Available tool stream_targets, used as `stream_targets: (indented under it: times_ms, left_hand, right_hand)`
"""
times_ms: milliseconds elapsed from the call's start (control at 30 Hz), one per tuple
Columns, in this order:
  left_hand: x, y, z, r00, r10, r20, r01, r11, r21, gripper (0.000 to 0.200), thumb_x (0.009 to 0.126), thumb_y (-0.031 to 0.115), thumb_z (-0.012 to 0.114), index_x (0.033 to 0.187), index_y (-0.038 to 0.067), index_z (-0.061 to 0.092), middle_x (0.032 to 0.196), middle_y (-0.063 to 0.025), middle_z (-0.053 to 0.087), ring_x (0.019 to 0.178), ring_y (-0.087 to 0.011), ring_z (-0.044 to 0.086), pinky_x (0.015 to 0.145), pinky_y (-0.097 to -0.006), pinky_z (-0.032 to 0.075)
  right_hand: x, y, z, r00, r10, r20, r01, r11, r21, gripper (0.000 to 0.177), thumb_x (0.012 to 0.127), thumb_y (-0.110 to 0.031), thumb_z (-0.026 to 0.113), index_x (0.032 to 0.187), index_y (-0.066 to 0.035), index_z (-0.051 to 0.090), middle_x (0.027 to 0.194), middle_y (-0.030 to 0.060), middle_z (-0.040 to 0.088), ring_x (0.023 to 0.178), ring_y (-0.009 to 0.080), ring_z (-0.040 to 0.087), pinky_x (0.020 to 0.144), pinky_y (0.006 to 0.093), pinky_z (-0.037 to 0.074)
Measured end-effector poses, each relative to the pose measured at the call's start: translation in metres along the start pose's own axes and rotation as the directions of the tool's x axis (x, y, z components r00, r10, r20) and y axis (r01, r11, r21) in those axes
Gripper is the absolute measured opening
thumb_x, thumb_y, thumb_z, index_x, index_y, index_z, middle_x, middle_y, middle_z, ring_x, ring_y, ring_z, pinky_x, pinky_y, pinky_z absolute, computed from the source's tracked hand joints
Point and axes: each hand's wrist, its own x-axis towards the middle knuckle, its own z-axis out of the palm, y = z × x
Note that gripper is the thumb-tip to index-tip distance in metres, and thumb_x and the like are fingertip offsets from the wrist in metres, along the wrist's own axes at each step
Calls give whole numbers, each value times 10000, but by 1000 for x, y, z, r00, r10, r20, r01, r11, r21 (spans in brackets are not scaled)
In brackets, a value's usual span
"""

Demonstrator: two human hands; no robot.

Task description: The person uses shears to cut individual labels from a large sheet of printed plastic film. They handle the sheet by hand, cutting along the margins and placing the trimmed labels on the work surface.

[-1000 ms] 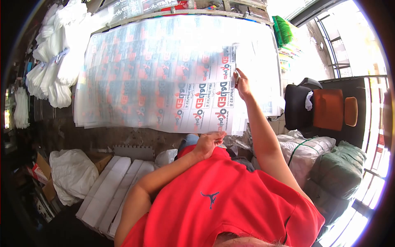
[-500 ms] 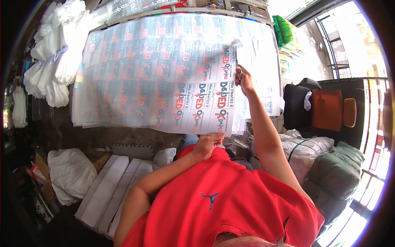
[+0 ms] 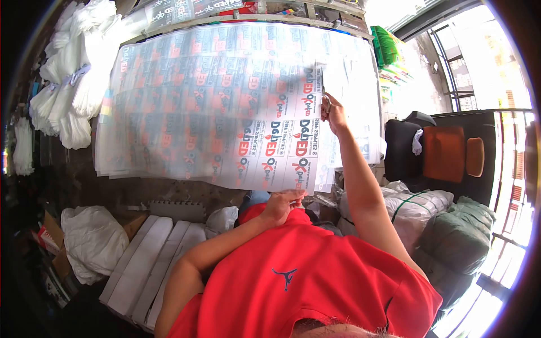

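A large translucent sheet [image 3: 169,135] printed with rows of red and blue "DepED" labels lies over the table. At its near right corner, my left hand [image 3: 280,207] pinches the edge between thumb and fingers. My right hand [image 3: 335,114] is closed around the handles of a pair of scissors [image 3: 326,103]. Their blades point away from me along the right border of the printed columns. Whether the blades are apart is too small to tell. More pale sheets show beneath and to the right of the printed one.
White bundled bags [image 3: 73,73] hang at the left. Long white boxes [image 3: 141,265] and a white sack [image 3: 93,242] stand below. Wrapped bales [image 3: 456,242] and an orange-and-black chair [image 3: 445,155] are on the right. Green packs [image 3: 386,48] sit at the far right corner.
The sheet's near right corner and my left hand have come slightly toward my body. My right hand keeps the scissors at nearly the same place. The whole view has shifted a little.
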Motion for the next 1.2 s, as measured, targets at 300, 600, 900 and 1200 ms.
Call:
stream_targets:
  times_ms: [300, 600, 900, 1200]
  left_hand:
    - [-3, 1, 3, 1000, 1, 28, -1, 1000, 10, 134, 888, 144, 681, 966, 35, 684, 859, -9, 649, 757, -99, 543, 715, -254, 430]
    - [-3, 3, 1, 999, -38, 1, 38, 999, 26, 126, 897, 138, 669, 929, 18, 691, 811, -10, 619, 749, -99, 544, 709, -253, 438]
    - [18, -3, -18, 984, -156, 88, 161, 986, -43, 150, 926, 181, 635, 990, 46, 645, 846, 14, 578, 798, -92, 525, 778, -281, 439]
    - [96, -53, -116, 920, -217, -327, 163, 969, -186, 344, 806, 326, 756, 1016, 102, 600, 946, -54, 593, 818, -191, 561, 760, -381, 476]
  right_hand:
    - [7, -2, 9, 999, -43, -18, 42, 998, -44, 364, 1010, -212, 457, 1318, -31, 528, 673, -43, 444, 578, 60, 383, 520, 229, 357]
    - [26, -17, 4, 999, -20, 33, 22, 999, -48, 424, 950, -90, 424, 1362, 5, 455, 681, -6, 465, 543, 94, 410, 515, 255, 366]
    - [29, -49, 10, 986, -161, 38, 163, 985, -49, 524, 975, -113, 493, 1462, 1, 337, 724, -1, 469, 589, 89, 410, 549, 261, 371]
    - [-145, -70, -77, 981, -170, 96, 182, 974, -135, 550, 914, -49, 527, 1448, -62, 396, 762, 41, 575, 556, 105, 522, 490, 234, 436]
